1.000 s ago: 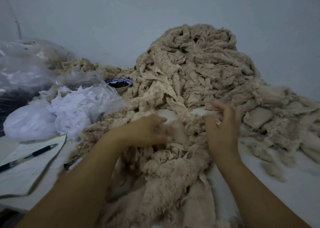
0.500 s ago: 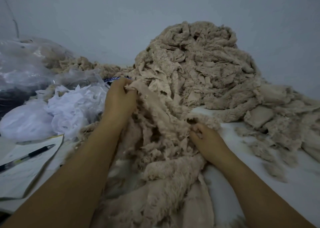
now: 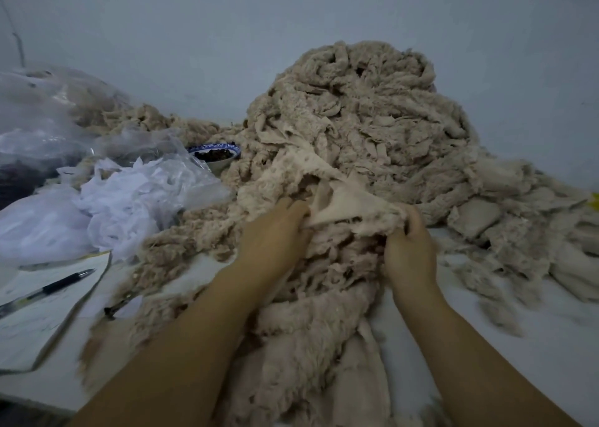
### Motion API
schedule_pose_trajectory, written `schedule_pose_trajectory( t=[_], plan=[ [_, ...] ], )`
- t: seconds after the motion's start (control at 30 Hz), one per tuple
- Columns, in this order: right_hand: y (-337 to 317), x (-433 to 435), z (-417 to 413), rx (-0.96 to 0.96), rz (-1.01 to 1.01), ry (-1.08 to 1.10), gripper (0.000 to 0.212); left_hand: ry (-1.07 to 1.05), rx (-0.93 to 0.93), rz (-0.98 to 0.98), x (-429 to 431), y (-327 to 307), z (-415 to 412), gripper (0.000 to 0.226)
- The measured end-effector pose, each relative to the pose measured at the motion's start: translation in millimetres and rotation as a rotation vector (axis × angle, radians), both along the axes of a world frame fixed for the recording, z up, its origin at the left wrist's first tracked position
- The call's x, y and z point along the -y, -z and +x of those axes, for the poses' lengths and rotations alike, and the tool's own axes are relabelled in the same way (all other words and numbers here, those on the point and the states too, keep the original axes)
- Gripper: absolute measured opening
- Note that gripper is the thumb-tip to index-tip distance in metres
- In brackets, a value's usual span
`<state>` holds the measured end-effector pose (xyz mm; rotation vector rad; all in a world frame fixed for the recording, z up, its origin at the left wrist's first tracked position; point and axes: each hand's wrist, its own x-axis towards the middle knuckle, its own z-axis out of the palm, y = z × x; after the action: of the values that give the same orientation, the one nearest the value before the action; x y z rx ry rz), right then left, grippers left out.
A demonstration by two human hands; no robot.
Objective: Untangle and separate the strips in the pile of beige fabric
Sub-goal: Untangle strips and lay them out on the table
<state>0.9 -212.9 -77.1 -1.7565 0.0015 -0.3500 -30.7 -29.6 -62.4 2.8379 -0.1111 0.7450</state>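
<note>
At eight o'clock in the view a pen lies on a sheet of paper. Above it, at nine o'clock, is a heap of white scraps, with a clear plastic bag behind. A blue-rimmed bowl stands at the ten o'clock edge of the beige mass.

Near the centre, the left hand has its fingers curled into the fabric and grips one end of a strip. The strip stretches towards three o'clock, where the right hand pinches its other end with bent fingers. The top of the strip runs on towards twelve o'clock into the pile of beige fabric, so it is not yet free.

The pile rises from the centre to one o'clock on the white table and spills to six o'clock between the forearms. I judge the work to be at an early stage: one strip is being drawn out and the mound is large. Flatter pieces lie at three o'clock, but I cannot tell whether they are already sorted.

The fabric is fleecy and curly on one face and smoother on the other. Its edges are frayed, and the strips are looped and matted together.
</note>
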Motion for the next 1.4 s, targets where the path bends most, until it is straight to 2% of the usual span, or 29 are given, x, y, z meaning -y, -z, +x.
schedule_pose_trajectory(
  t=[0.03, 0.07, 0.13, 0.2, 0.27, 0.3, 0.33, 0.37, 0.4, 0.5, 0.57, 0.6, 0.63, 0.67, 0.73, 0.77, 0.8, 0.87, 0.93, 1.0, 1.07, 1.1, 1.13, 1.17, 1.2, 1.23, 1.3, 1.37, 1.4],
  plan=[
    [-0.1, -2.4, -2.2, 0.005, -0.015, -0.005, 0.026, -0.084, -0.018, -0.046, -8.9, 1.3, 0.3, 0.027],
    [1.6, -5.2, -2.3, 0.015, -0.031, -0.016, 0.029, -0.133, 0.015, -0.175, -15.5, 0.4, 0.1, 0.022],
    [2.9, -9.1, -3.6, 0.025, -0.047, -0.033, 0.037, -0.195, 0.131, -0.544, -28.2, -1.7, 2.2, 0.009],
    [2.2, -9.3, -2.7, 0.062, -0.089, -0.017, 0.036, -0.268, 0.153, -0.897, -33.5, -1.8, 2.5, 0.006],
    [2.9, -3.7, 2.4, 0.109, -0.111, 0.043, 0.025, -0.239, 0.070, -1.514, -35.2, -2.2, 0.9, 0.021],
    [3.2, 0.3, 5.8, 0.089, -0.088, 0.087, 0.021, -0.138, -0.027, -1.846, -34.5, -4.6, -2.4, 0.032],
    [4.3, 4.4, 10.4, 0.053, -0.039, 0.129, 0.023, -0.039, -0.099, -2.048, -35.1, -4.4, -4.4, 0.044],
    [4.3, 7.1, 12.9, -0.005, 0.029, 0.156, 0.024, 0.055, -0.123, -2.131, -40.3, -1.4, -3.6, 0.052],
    [5.3, 9.1, 15.8, -0.068, 0.120, 0.166, 0.024, 0.094, -0.132, -2.137, -43.7, -0.4, -3.7, 0.052],
    [3.3, 10.5, 18.0, -0.230, 0.540, 0.113, 0.021, 0.161, -0.079, -2.101, -49.6, 0.3, -2.5, 0.025],
    [-0.7, 14.2, 17.5, -0.284, 0.826, 0.046, 0.030, 0.317, -0.057, -2.121, -52.5, -0.9, -2.4, 0.031],
    [-1.9, 17.2, 17.5, -0.306, 0.912, 0.030, 0.035, 0.330, -0.074, -2.082, -52.7, -1.2, -3.2, 0.037],
    [-4.0, 19.6, 16.0, -0.325, 0.958, 0.026, 0.037, 0.288, -0.088, -1.967, -50.3, -1.6, -3.3, 0.038],
    [-4.5, 21.3, 15.6, -0.333, 0.968, 0.031, 0.036, 0.169, -0.105, -1.769, -46.3, -0.9, -2.0, 0.035],
    [-4.5, 19.9, 13.2, -0.298, 0.955, 0.018, 0.030, -0.129, -0.118, -1.216, -40.8, 3.9, -3.0, 0.027],
    [-5.8, 17.2, 11.5, -0.261, 0.926, 0.003, 0.028, -0.218, -0.115, -1.008, -38.6, 7.0, -3.1, 0.030],
    [-6.4, 14.1, 12.4, -0.213, 0.865, -0.004, 0.025, -0.238, -0.119, -0.943, -37.4, 8.9, -3.7, 0.033],
    [-9.9, 7.9, 9.2, -0.061, 0.593, -0.046, 0.017, -0.130, -0.192, -1.072, -37.6, 10.2, -7.7, 0.035],
    [-9.4, 0.1, 1.3, 0.092, 0.192, -0.236, 0.012, 0.077, -0.328, -1.152, -33.6, 6.5, -13.6, 0.027],
    [-2.4, -10.9, -9.6, 0.065, -0.143, -0.543, 0.030, 0.267, -0.397, -1.077, -20.6, 6.1, -17.8, 0.031],
    [8.7, -19.9, -13.6, -0.002, -0.376, -0.748, 0.035, 0.334, -0.356, -0.977, -5.3, 11.5, -18.8, 0.050],
    [10.4, -22.1, -13.9, 0.008, -0.454, -0.738, 0.030, 0.343, -0.316, -0.929, 0.3, 13.7, -17.9, 0.059],
    [10.7, -21.5, -9.6, 0.048, -0.497, -0.637, 0.015, 0.339, -0.266, -0.891, 4.7, 15.1, -17.9, 0.064],
    [6.8, -19.4, -6.7, 0.075, -0.505, -0.512, 0.005, 0.322, -0.198, -0.868, 5.9, 16.2, -17.3, 0.061],
    [6.6, -16.2, -2.2, 0.092, -0.459, -0.388, 0.022, 0.293, -0.119, -0.862, 4.7, 15.0, -16.9, 0.054],
    [6.0, -11.8, 0.7, 0.060, -0.342, -0.278, 0.030, 0.241, -0.032, -0.848, 0.5, 13.8, -14.0, 0.046],
    [3.7, -1.7, 4.7, -0.031, -0.056, -0.128, 0.031, 0.054, 0.106, -0.781, -12.3, 12.3, -7.3, 0.034],
    [3.6, 5.4, 7.1, -0.095, 0.114, -0.057, 0.029, -0.200, 0.080, -0.634, -32.3, 16.0, -0.6, 0.023],
    [3.5, 7.7, 7.6, -0.108, 0.133, -0.031, 0.028, -0.322, -0.022, -0.537, -42.6, 20.4, 1.7, 0.030]
  ],
)
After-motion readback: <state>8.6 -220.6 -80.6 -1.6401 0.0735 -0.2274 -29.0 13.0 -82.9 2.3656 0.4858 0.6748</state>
